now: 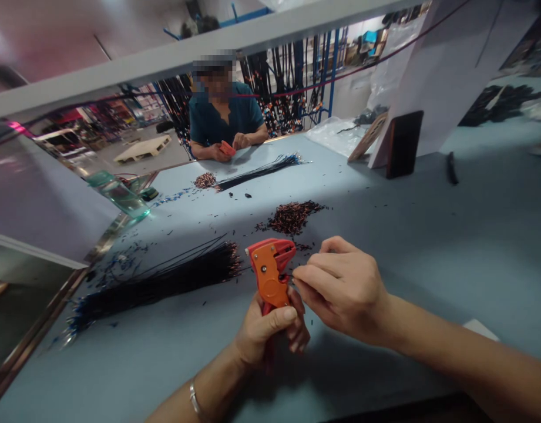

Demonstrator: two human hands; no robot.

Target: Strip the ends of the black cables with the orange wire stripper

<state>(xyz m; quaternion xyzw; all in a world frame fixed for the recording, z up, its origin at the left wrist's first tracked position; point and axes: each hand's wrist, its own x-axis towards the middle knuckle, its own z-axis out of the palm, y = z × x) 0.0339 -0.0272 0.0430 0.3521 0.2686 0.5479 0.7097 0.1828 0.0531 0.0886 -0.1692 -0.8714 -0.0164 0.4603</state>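
My left hand (274, 326) is wrapped around the handles of an orange and red wire stripper (272, 276), its jaws pointing up and to the right. My right hand (347, 288) is closed in a pinch just right of the tool, at the notch below the jaws. A short dark length of thin black wire (288, 275) shows between those fingertips and the tool; most of it is hidden. Left of the stripper lies a thick bundle of black wires (164, 281), with copper-coloured ends toward the tool and blue ends at the far left.
Beyond the stripper is a pile of small dark and copper scraps (292, 217). Across the table (473, 247), a person (226, 120) holds a red tool near another wire bundle (261, 171). A clear bottle (120, 194) leans left; a dark phone (405, 144) stands against a post.
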